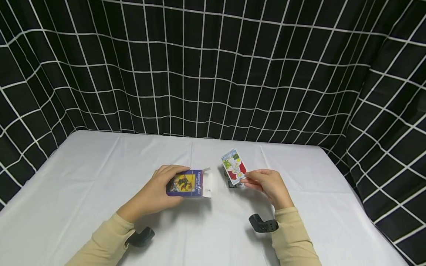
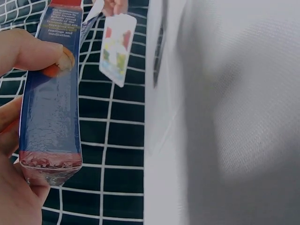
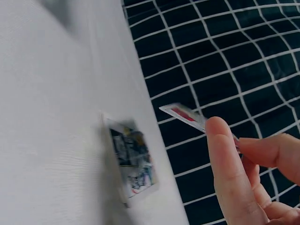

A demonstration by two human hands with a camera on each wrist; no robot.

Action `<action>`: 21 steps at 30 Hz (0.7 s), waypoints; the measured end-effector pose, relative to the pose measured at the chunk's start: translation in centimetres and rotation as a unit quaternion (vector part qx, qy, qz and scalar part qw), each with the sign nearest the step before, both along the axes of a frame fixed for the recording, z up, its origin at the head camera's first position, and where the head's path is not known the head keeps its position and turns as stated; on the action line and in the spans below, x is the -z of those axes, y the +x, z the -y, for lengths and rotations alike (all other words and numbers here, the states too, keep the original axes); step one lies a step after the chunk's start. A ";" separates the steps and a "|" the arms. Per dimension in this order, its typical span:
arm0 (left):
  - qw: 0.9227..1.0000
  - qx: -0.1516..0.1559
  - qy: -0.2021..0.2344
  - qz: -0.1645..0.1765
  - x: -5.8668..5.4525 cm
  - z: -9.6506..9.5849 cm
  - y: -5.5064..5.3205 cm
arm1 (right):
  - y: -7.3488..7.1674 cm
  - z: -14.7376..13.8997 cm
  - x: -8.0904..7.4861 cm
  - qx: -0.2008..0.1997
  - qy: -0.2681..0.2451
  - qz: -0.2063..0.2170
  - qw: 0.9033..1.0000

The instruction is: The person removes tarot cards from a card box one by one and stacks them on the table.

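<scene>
A blue tarot card box [image 1: 182, 183] with a yellow picture is gripped in my left hand [image 1: 156, 192], its flap end open toward the right. In the left wrist view the thumb presses on the narrow side of the box [image 2: 52, 103]. Between thumb and fingers my right hand [image 1: 267, 184] pinches a tarot card [image 1: 234, 166] with a red-and-white figure, held tilted above the table. Beneath that card lies a small stack of cards [image 3: 133, 159], its top one dark; in the head view the held card partly covers it. Whether cards are inside the box is hidden.
A white cloth covers the table [image 1: 213, 236]. Black curtains [image 1: 213, 66] with a white grid surround its back and sides. A dark wrist device [image 1: 263, 224] sits on the right sleeve, another [image 1: 141, 237] on the left.
</scene>
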State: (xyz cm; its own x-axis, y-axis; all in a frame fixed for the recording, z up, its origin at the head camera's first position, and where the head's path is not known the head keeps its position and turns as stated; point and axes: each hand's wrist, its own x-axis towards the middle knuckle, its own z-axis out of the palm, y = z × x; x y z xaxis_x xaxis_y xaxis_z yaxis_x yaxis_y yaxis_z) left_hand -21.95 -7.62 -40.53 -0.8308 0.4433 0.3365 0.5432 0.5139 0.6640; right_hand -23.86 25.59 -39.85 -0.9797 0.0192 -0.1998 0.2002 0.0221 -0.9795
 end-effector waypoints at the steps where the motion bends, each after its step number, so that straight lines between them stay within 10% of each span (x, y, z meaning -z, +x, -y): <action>1: 1.000 0.000 0.000 0.000 0.0 0.0 0.0 | -0.1 0.0 0.2 -0.001 -0.004 0.002 1.000; 21: 1.000 0.003 0.001 0.008 0.0 -0.2 0.0 | -1.0 -0.2 2.9 0.004 -0.031 0.059 0.998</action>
